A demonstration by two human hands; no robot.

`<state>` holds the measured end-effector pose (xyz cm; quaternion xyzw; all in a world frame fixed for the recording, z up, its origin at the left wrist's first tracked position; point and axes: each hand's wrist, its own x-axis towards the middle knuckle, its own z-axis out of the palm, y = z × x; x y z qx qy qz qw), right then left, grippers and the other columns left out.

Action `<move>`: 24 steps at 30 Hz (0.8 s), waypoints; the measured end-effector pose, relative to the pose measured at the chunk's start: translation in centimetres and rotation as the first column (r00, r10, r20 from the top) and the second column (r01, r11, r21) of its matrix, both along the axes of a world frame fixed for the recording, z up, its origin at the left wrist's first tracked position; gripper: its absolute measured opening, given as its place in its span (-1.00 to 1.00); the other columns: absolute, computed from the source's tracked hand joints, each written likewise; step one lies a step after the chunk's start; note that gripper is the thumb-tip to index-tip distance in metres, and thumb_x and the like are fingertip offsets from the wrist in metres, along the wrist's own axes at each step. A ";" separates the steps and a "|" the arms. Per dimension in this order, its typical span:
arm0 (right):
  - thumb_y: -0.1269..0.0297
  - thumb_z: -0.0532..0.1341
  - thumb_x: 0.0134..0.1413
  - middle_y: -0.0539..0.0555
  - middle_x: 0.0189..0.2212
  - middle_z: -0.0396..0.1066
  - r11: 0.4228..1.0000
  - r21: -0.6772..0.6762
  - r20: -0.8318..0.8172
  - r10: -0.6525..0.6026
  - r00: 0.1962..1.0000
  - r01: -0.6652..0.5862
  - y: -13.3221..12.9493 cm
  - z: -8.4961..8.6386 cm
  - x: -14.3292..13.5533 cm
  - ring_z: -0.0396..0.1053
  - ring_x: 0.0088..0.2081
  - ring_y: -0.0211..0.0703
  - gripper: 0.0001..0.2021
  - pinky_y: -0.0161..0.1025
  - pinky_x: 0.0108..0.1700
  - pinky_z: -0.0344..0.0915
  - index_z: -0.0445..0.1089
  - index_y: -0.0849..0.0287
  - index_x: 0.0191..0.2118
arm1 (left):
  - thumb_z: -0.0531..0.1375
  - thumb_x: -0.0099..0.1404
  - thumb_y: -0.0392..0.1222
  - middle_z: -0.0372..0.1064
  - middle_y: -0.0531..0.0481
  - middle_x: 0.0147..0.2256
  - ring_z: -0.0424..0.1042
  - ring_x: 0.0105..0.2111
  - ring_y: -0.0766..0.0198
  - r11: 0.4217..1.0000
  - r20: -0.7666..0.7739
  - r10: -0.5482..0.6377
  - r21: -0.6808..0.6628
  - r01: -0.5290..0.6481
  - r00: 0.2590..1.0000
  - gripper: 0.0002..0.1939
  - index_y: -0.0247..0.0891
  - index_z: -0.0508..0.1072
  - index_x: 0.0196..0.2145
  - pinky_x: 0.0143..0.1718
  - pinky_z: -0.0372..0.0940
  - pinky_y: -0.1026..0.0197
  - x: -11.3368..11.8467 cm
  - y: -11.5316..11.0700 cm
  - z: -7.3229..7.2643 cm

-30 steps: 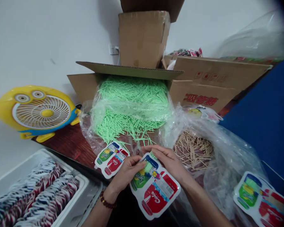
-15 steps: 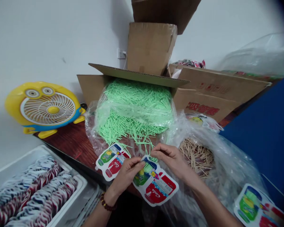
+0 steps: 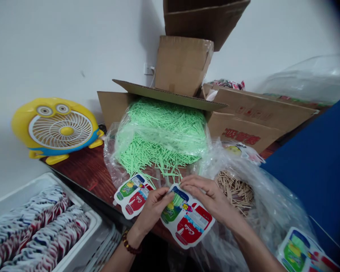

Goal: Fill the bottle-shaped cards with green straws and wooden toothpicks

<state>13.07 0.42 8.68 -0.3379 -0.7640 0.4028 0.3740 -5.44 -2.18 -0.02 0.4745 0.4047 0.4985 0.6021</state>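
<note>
My left hand (image 3: 155, 206) pinches the upper left edge of a bottle-shaped printed pouch (image 3: 188, 223), green on one half and red with "Cola" on the other. Light green sticks show inside its green half. At the pouch's top edge, my right hand (image 3: 205, 192) has its fingers closed; whether a stick is in them is hidden. A second such pouch (image 3: 133, 200) lies on the table just left of my left hand. Beyond both hands, a heap of thin light green sticks (image 3: 164, 128) spills from a plastic-lined cardboard box (image 3: 113, 107).
Brown sticks (image 3: 235, 189) lie by clear plastic film (image 3: 260, 181) at right. More pouches (image 3: 303, 251) rest at lower right. A white bin (image 3: 95, 226) holds rows of pouches at left. A yellow fan (image 3: 65, 130) stands on the table (image 3: 82, 170). Cardboard boxes (image 3: 184, 64) stack behind.
My right hand has come down onto the top edge of the pouch, its fingers flatter and closer to it. The left hand keeps its pinch. The view has shifted slightly.
</note>
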 end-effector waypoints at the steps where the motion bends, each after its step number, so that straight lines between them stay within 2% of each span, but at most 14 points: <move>1: 0.34 0.16 0.19 0.05 -0.24 0.48 1.000 0.001 0.003 0.020 1.000 -0.020 -0.1 0.0 -0.1 0.36 -0.15 -0.12 -0.81 -0.18 -0.07 0.26 0.55 0.02 -0.23 | 0.23 0.17 0.11 0.23 0.07 -0.55 0.16 -0.53 0.37 1.000 0.005 0.002 -0.002 -0.002 1.000 -0.62 -0.33 0.46 -0.45 -0.51 0.13 0.34 0.1 0.0 0.0; 6: 0.31 0.11 0.24 0.05 -0.19 0.46 0.998 0.014 0.022 -0.055 0.998 0.055 -0.5 0.0 -0.1 0.36 -0.14 -0.14 -0.78 -0.20 -0.08 0.25 0.50 0.02 -0.14 | 0.22 0.20 0.07 0.23 0.08 -0.54 0.16 -0.53 0.38 1.000 0.039 -0.016 -0.003 0.016 0.999 -0.65 -0.33 0.46 -0.43 -0.50 0.11 0.34 0.4 0.1 0.0; 10: 0.31 0.11 0.24 0.06 -0.17 0.47 1.000 0.001 0.025 0.015 1.000 -0.015 -0.5 0.2 -0.2 0.36 -0.11 -0.12 -0.77 -0.19 -0.03 0.23 0.52 0.03 -0.14 | 0.22 0.22 0.02 0.19 0.11 -0.55 0.13 -0.53 0.40 1.000 0.049 -0.014 0.005 0.013 0.999 -0.68 -0.32 0.43 -0.46 -0.49 0.08 0.35 0.5 0.2 -0.2; 15: 0.30 0.17 0.19 0.07 -0.19 0.48 0.995 -0.098 -0.080 -0.043 0.996 0.035 -0.2 -0.6 -0.3 0.37 -0.12 -0.11 -0.82 -0.19 -0.02 0.24 0.55 0.05 -0.22 | 0.22 0.22 0.03 0.23 0.11 -0.53 0.16 -0.52 0.39 1.000 0.075 -0.002 -0.012 0.003 0.997 -0.69 -0.31 0.43 -0.44 -0.48 0.10 0.35 0.7 0.3 -0.3; 17: 0.32 0.20 0.16 0.05 -0.18 0.48 0.993 -0.121 -0.100 -0.030 0.995 0.017 0.0 -1.0 -0.4 0.36 -0.09 -0.10 -0.83 -0.17 0.03 0.23 0.55 0.03 -0.21 | 0.22 0.22 0.02 0.21 0.11 -0.54 0.15 -0.53 0.39 1.000 0.069 0.003 -0.014 -0.002 0.998 -0.69 -0.31 0.42 -0.46 -0.49 0.10 0.35 0.7 0.3 -0.3; 20: 0.34 0.21 0.15 0.04 -0.18 0.49 0.992 -0.128 -0.084 0.012 0.996 -0.022 0.1 -1.2 -0.3 0.36 -0.08 -0.09 -0.82 -0.14 0.05 0.23 0.54 0.01 -0.19 | 0.22 0.22 0.02 0.21 0.11 -0.55 0.16 -0.52 0.39 1.000 0.059 -0.009 -0.027 0.011 0.998 -0.69 -0.32 0.43 -0.44 -0.49 0.10 0.36 0.7 0.4 -0.4; 24: 0.33 0.16 0.19 0.06 -0.22 0.47 0.992 -0.120 -0.042 -0.031 0.999 0.026 0.0 -0.9 0.1 0.37 -0.16 -0.12 -0.80 -0.18 -0.03 0.26 0.53 0.03 -0.15 | 0.22 0.22 0.02 0.24 0.11 -0.53 0.17 -0.52 0.39 1.000 0.064 0.013 -0.013 -0.013 0.998 -0.70 -0.31 0.44 -0.43 -0.47 0.10 0.35 0.7 0.4 -0.6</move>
